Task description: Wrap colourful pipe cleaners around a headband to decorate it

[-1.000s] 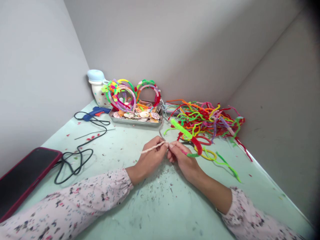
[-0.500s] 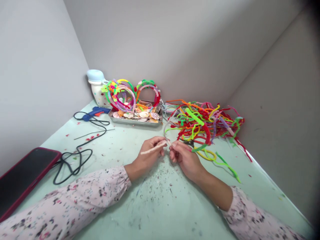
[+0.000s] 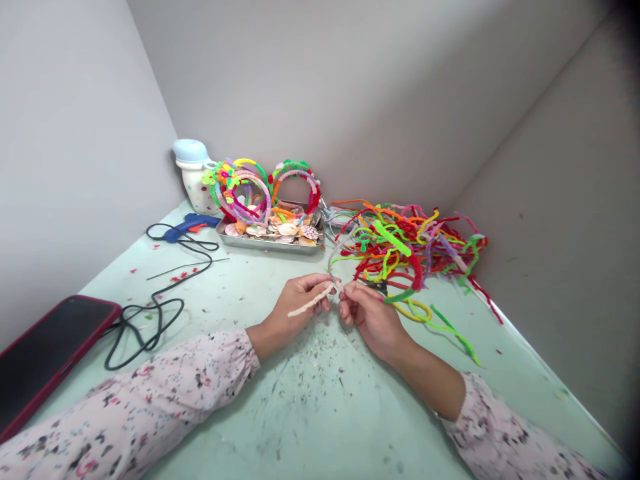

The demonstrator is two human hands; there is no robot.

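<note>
My left hand (image 3: 295,308) is closed in a pinch on a pale cream pipe cleaner (image 3: 311,301), which sticks out to the lower left. My right hand (image 3: 369,312) pinches the same piece at its right end, fingertips almost touching those of the left. A thin grey headband (image 3: 334,252) arches up from between the fingers. Both hands hover just above the pale green table (image 3: 320,400). Just behind the right hand lies a tangled heap of coloured pipe cleaners (image 3: 410,243).
A metal tray (image 3: 273,241) with shells and decorated headbands (image 3: 250,190) stands at the back, beside a white jar (image 3: 194,175). A blue glue gun (image 3: 193,225) with black cord (image 3: 150,313) lies left. A red-cased phone (image 3: 45,353) sits at the left edge. Walls close in.
The green and red pipe cleaner near my right hand has swung back toward the heap. The cream piece in my left hand has tilted down a little. Hands stay together.
</note>
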